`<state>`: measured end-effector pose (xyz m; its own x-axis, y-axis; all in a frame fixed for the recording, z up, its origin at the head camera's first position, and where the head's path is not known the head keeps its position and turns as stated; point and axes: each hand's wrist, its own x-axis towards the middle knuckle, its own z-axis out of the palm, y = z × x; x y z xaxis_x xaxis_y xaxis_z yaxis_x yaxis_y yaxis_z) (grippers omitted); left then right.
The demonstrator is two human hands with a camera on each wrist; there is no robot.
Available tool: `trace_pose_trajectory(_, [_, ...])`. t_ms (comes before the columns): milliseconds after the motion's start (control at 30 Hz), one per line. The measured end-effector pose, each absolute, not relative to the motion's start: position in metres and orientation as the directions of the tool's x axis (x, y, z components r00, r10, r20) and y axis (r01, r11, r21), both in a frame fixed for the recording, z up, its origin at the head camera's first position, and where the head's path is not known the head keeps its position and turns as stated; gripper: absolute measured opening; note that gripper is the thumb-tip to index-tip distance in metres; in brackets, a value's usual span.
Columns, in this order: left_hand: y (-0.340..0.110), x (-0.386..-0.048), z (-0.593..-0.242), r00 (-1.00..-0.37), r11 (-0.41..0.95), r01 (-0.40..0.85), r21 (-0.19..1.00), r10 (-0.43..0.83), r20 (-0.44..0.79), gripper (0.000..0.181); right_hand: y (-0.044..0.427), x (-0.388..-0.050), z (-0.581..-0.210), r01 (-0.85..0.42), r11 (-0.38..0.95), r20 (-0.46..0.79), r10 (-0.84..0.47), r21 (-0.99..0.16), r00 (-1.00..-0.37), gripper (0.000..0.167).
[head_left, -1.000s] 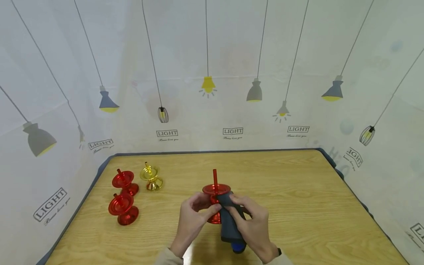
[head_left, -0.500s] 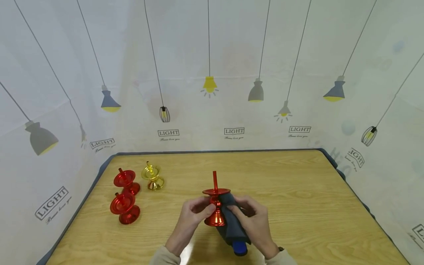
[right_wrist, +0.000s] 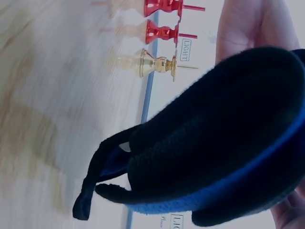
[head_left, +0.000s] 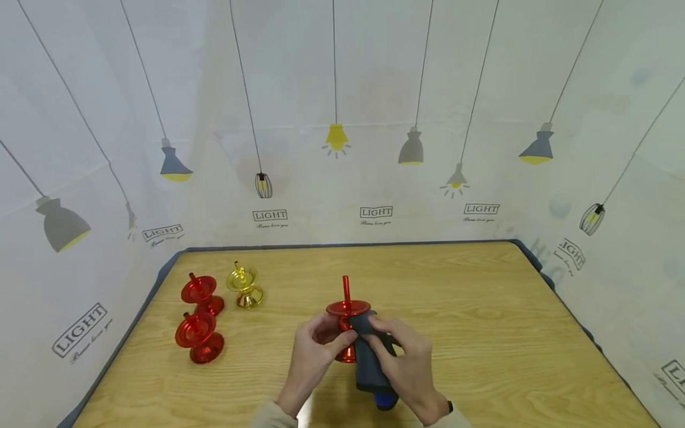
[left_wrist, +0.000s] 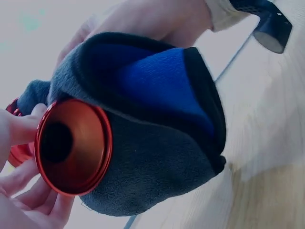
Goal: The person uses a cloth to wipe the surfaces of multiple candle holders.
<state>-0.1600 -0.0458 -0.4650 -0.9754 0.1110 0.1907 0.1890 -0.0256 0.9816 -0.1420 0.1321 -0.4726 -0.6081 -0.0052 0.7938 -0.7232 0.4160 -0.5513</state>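
Observation:
A shiny red candle holder (head_left: 348, 308) with a dish and an upright spike is held above the table. My left hand (head_left: 311, 359) grips its stem from the left, the thumb reaching to the cloth's edge. In my right hand (head_left: 409, 361), a folded grey-blue cloth (head_left: 370, 362) is pinched and pressed against the stem's right side, hiding part of stem and foot. The left wrist view shows the hollow underside of the holder's foot (left_wrist: 78, 148) beside the cloth (left_wrist: 157, 162), whose bright blue inner side shows. Much of the right wrist view is filled by the cloth (right_wrist: 214, 129).
Two more red candle holders (head_left: 198, 290) (head_left: 199, 339) and a gold candle holder (head_left: 245, 286) stand at the left of the wooden table (head_left: 481, 309). A pale curtain (head_left: 299, 148) printed with lamps encloses the table's back and sides.
Half a second ago the cloth sat lower and more of the stem and foot showed. Now it covers more of the stem, and the left thumb has shifted right onto its edge.

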Motion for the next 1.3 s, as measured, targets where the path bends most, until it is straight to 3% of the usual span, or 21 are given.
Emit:
trace_pose_trajectory(300, [-0.057, -0.162, -0.467, -0.963, -0.096, 0.105, 0.990, 0.239, 0.126, 0.026, 0.136, -0.143, -0.475, -0.622, 0.127, 0.628, 0.015, -0.773, -0.778, 0.027])
trace_pose_trajectory(433, [-0.060, -0.161, -0.465, -0.955, -0.085, 0.087, 0.993, 0.276, 0.107, 0.032, 0.140, -0.144, -0.476, -0.497, 0.067, 0.500, 0.031, -0.865, -0.866, 0.023])
trace_pose_trajectory(533, [-0.057, -0.160, -0.464, -0.963, -0.085, 0.088, 0.993, 0.246, 0.106, 0.033, 0.140, -0.144, -0.475, -0.439, 0.067, 0.443, 0.058, -0.896, -0.895, 0.022])
trace_pose_trajectory(667, [-0.052, -0.159, -0.462, -0.970, -0.084, 0.134, 0.987, 0.191, 0.148, 0.025, 0.137, -0.143, -0.474, -0.483, 0.136, 0.496, 0.090, -0.865, -0.864, 0.023])
trace_pose_trajectory(867, [-0.047, -0.158, -0.461, -0.966, -0.093, 0.194, 0.977, 0.153, 0.207, 0.021, 0.132, -0.139, -0.468, -0.654, 0.308, 0.704, 0.077, -0.691, -0.706, 0.032])
trace_pose_trajectory(1000, [-0.047, -0.157, -0.460, -0.967, -0.066, 0.216, 0.974, 0.124, 0.223, 0.022, 0.130, -0.136, -0.464, -0.707, 0.356, 0.766, 0.039, -0.611, -0.642, 0.035])
trace_pose_trajectory(1133, [-0.049, -0.156, -0.458, -0.975, -0.055, 0.188, 0.981, 0.110, 0.193, 0.025, 0.130, -0.135, -0.461, -0.688, 0.315, 0.734, 0.044, -0.654, -0.678, 0.033])
trace_pose_trajectory(1300, [-0.052, -0.156, -0.458, -0.978, -0.096, 0.133, 0.987, 0.151, 0.146, 0.031, 0.135, -0.136, -0.462, -0.565, 0.161, 0.580, 0.068, -0.809, -0.811, 0.027])
